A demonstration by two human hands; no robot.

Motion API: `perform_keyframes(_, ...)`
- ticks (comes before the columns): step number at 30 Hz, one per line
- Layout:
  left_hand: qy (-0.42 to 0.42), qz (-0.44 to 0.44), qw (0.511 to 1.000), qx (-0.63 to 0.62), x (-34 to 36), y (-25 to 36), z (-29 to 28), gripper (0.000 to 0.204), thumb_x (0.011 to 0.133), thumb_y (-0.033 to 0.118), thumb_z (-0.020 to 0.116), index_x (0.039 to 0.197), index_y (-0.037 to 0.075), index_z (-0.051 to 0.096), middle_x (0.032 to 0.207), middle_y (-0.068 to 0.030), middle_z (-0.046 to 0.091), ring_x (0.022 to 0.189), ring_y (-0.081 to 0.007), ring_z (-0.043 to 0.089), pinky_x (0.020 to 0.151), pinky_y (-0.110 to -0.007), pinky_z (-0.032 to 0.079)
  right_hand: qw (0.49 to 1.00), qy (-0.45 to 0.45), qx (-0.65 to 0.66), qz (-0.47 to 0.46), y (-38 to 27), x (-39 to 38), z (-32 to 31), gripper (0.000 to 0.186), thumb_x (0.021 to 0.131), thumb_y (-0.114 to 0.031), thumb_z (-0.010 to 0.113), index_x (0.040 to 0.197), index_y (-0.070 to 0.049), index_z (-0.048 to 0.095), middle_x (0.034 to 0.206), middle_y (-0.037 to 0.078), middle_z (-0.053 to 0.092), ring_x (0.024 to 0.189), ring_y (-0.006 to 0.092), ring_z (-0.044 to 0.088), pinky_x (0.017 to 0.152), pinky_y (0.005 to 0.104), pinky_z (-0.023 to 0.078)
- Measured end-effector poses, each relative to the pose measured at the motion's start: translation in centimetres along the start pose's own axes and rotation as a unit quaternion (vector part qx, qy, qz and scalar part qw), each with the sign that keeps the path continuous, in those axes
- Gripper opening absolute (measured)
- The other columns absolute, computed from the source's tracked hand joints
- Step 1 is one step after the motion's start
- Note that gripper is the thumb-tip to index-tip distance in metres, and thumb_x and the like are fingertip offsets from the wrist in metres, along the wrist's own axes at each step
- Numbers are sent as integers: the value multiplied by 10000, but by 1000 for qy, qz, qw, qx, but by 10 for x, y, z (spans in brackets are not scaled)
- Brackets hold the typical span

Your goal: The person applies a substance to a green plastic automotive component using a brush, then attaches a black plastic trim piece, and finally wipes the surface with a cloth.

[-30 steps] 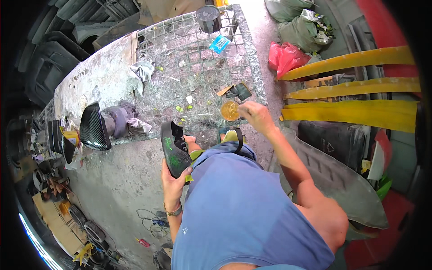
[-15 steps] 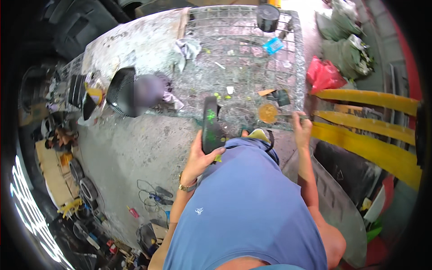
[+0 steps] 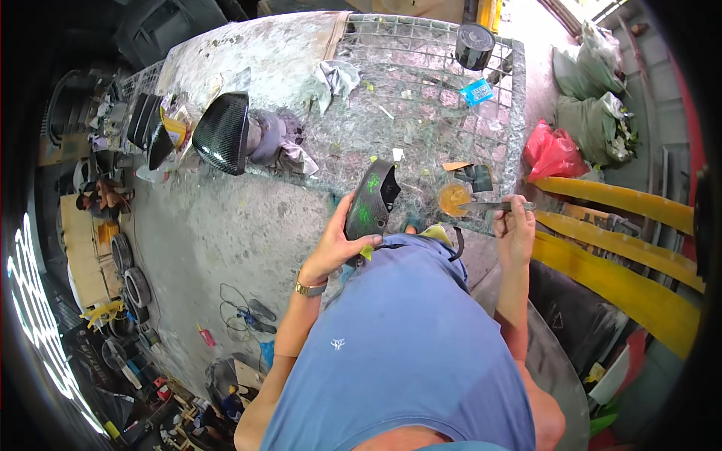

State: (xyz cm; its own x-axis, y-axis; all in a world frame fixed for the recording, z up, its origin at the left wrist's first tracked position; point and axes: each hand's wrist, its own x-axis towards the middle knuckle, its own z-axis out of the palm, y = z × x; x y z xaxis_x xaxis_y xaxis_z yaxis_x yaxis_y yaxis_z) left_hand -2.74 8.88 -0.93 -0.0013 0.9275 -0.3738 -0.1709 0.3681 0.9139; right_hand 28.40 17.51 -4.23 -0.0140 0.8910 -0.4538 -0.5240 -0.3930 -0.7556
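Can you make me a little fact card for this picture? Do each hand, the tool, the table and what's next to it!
Left hand: holds a black shell with green marks
Right hand: holds a thin grey tool
Tool's tip: at the cup of amber stuff; touching or just above, I can't tell
Table: also has a black can and a blue packet
Right of table: red bag, yellow strips
Left wrist: gold-coloured watch

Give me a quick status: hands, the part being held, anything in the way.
Left hand gripping green-marked black shell. Right hand pinching thin flat tool, tip at round amber cup. Dark scrap just beyond cup; nothing visibly blocking the tool.
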Motion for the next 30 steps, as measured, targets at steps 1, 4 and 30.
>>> perform_keyframes(1, 8, 15, 1000, 18, 3, -2, 1, 859, 732, 12, 794, 1448, 6, 318, 1311, -84, 497, 1168, -150, 497, 994, -300, 421, 1000, 2, -3, -3, 0, -2, 5, 190, 974, -249, 574, 936, -72, 630, 707, 34, 628, 506, 50, 489, 443, 178, 320)
perform_keyframes(4, 22, 18, 997, 71, 1, -10, -6, 905, 723, 14, 797, 1469, 4, 284, 1351, -101, 471, 1196, -168, 484, 1012, -317, 410, 996, -66, -55, -2, -1, -1, 16, 217, 977, -246, 567, 950, -44, 641, 707, 59, 639, 507, 61, 504, 447, 191, 345)
perform_keyframes(30, -16, 5, 998, 55, -1, -3, 21, 868, 738, 0, 768, 1465, 6, 295, 1288, -99, 523, 1126, -147, 533, 945, -285, 456, 779, -211, -563, -177, 46, 23, -36, 135, 851, -57, 659, 978, -22, 636, 898, 141, 630, 842, 305, 640, 729, 351, 501)
